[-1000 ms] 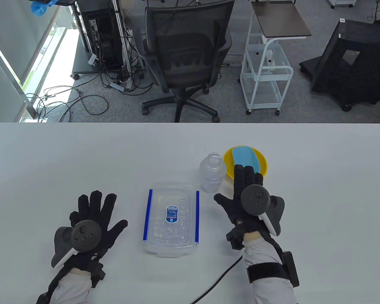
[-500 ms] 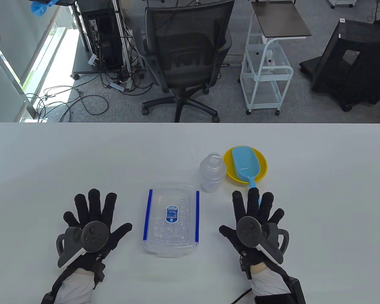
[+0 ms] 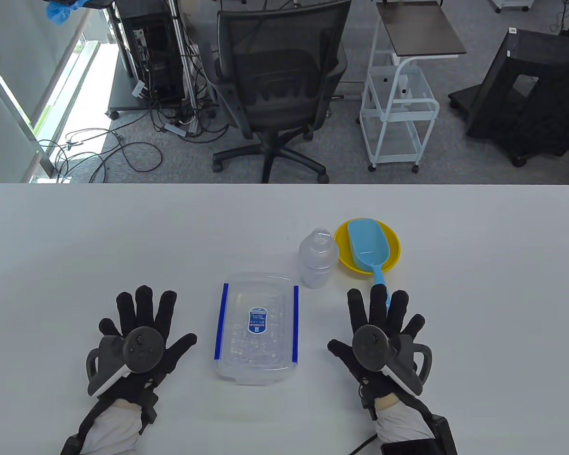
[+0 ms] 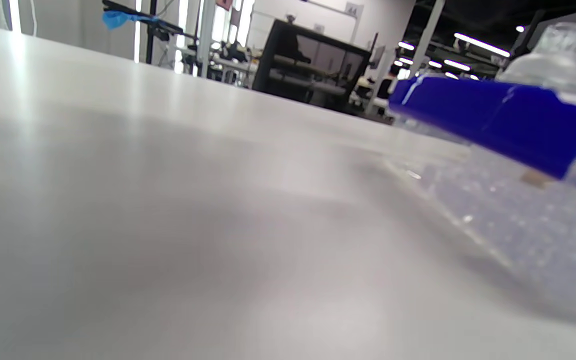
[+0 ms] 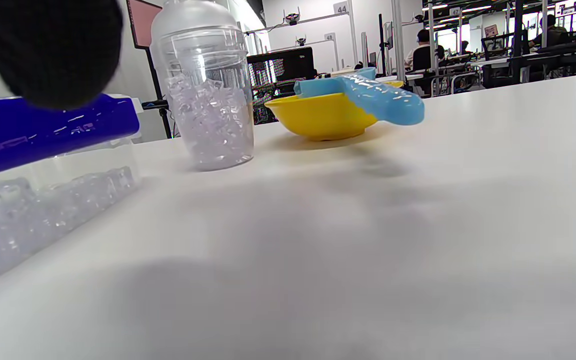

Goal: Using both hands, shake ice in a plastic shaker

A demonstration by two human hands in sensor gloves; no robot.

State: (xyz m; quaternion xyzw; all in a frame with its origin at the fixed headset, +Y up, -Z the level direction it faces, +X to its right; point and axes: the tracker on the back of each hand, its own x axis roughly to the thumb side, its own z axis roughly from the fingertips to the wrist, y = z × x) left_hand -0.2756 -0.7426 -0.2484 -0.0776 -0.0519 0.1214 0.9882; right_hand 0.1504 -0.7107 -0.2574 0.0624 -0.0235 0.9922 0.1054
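A clear plastic shaker (image 3: 318,258) with its lid on stands upright mid-table; the right wrist view shows ice inside it (image 5: 210,102). Its top shows in the left wrist view (image 4: 554,55). My left hand (image 3: 144,322) lies flat and empty on the table, fingers spread, left of the clear lidded box (image 3: 257,327). My right hand (image 3: 377,315) lies flat and empty, fingers spread, below and right of the shaker, its fingertips over the end of the blue scoop's handle (image 3: 379,278). One dark fingertip (image 5: 43,50) shows in the right wrist view.
A clear box with blue clips holds ice (image 5: 28,210) and sits between my hands; its blue clip (image 4: 498,117) shows in the left wrist view. A yellow bowl (image 3: 392,258) right of the shaker holds the blue scoop (image 3: 367,241). An office chair (image 3: 275,80) stands beyond the far table edge.
One second ago my right hand was over the bowl and scoop; it has drawn back toward me and now lies flat. The left hand has barely shifted.
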